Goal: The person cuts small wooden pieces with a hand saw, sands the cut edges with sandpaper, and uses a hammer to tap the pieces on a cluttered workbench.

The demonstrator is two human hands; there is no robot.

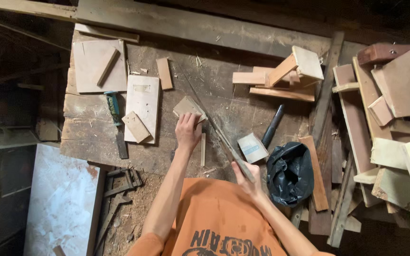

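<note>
My left hand (187, 131) presses down on a small flat piece of wood (187, 107) lying on the worn workbench (86, 137). My right hand (246, 174) grips the handle of a handsaw (224, 142). Its thin blade runs up and to the left across the bench, passing the right edge of the wood piece. A narrow wooden strip (203, 149) lies just right of my left wrist. My orange shirt fills the bottom of the view.
A green-handled chisel (116, 116), a white board (143, 102) with a small block (136, 127), and a square board (91, 66) lie at left. A small box (252, 148), a dark tool (272, 125) and a black bag (288, 173) sit at right, beside stacked offcuts (395, 118).
</note>
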